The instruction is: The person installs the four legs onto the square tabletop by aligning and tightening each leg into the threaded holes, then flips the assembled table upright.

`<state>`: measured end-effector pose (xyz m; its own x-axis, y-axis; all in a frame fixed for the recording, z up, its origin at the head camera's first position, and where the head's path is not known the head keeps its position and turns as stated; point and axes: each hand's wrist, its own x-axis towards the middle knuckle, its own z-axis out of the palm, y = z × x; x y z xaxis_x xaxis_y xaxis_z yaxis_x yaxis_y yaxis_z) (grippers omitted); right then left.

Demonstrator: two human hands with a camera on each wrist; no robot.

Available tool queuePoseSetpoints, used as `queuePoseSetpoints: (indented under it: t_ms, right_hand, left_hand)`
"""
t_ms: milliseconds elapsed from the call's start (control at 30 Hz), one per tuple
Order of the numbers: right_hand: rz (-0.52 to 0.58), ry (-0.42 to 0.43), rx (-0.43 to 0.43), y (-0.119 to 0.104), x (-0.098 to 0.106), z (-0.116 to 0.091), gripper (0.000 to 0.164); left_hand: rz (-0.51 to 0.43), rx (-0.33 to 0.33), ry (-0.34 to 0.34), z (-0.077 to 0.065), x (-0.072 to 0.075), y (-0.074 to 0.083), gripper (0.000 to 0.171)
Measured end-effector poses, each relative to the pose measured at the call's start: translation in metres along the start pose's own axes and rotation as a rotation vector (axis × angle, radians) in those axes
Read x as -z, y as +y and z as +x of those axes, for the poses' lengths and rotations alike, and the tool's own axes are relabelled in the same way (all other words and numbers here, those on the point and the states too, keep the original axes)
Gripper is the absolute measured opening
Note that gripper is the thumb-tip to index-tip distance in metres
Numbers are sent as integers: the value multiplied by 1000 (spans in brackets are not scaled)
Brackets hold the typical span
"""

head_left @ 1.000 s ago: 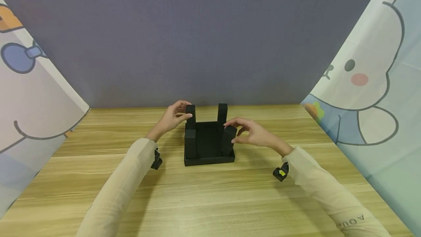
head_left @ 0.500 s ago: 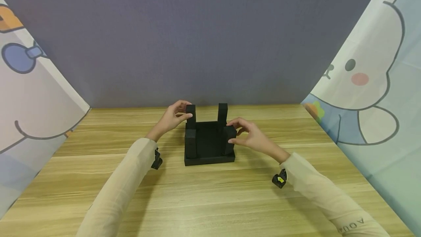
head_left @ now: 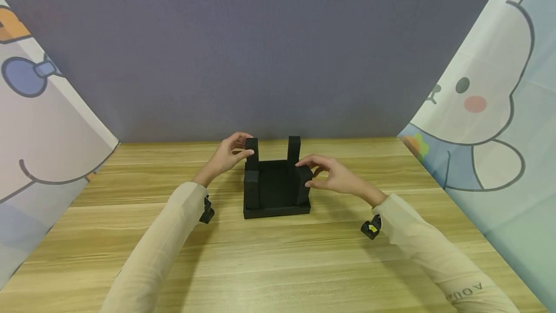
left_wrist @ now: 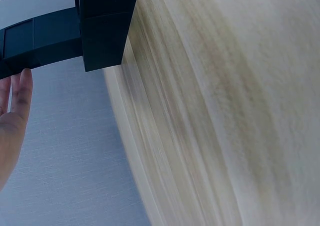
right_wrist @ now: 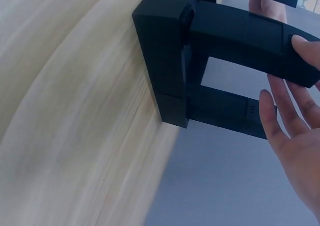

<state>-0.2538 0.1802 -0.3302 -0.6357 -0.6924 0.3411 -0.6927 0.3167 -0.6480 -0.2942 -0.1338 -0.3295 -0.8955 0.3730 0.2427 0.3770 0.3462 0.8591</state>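
Note:
A black square base (head_left: 276, 212) with a low rim sits on the table, a black post rising at each corner. My left hand (head_left: 225, 155) holds the back-left post (head_left: 252, 158) near its top, thumb in front and fingers behind. In the left wrist view, fingertips of the left hand (left_wrist: 15, 116) touch a post (left_wrist: 45, 38). My right hand (head_left: 332, 175) pinches the top of the front-right post (head_left: 303, 186). The right wrist view has the right hand's thumb (right_wrist: 302, 45) on that post (right_wrist: 240, 33), other fingers beyond it.
The front-left post (head_left: 252, 190) and back-right post (head_left: 294, 151) stand untouched. Wood-grain tabletop (head_left: 269, 260) surrounds the base. A grey panel (head_left: 260, 52) rises behind, with cartoon-printed cloths (head_left: 478, 124) at both sides.
The front-right post leaned slightly a second ago and now stands straighter. My right hand shifted its hold on the post's top. The left hand has stayed put.

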Motion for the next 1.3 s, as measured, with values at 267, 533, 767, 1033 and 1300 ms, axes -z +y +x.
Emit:
queuePoseSetpoints:
  t_ms: [267, 533, 767, 1033, 1300]
  right_hand:
    - [-25, 89, -40, -1, -8, -4, 45]
    - [-20, 98, -41, -1, -9, -5, 50]
    - [-12, -23, 4, -1, 0, -1, 53]
    - [4, -128, -37, -3, 10, 2, 52]
    - [-1, -28, -32, 0, 3, 0, 52]
  left_hand:
    - [15, -2, 12, 8, -1, -22, 40]
    - [29, -31, 26, 9, -2, -31, 39]
    - [23, -29, 24, 8, -2, -30, 38]
    - [16, -24, 27, 8, -2, -30, 37]
    - [19, -22, 25, 9, -2, -29, 38]
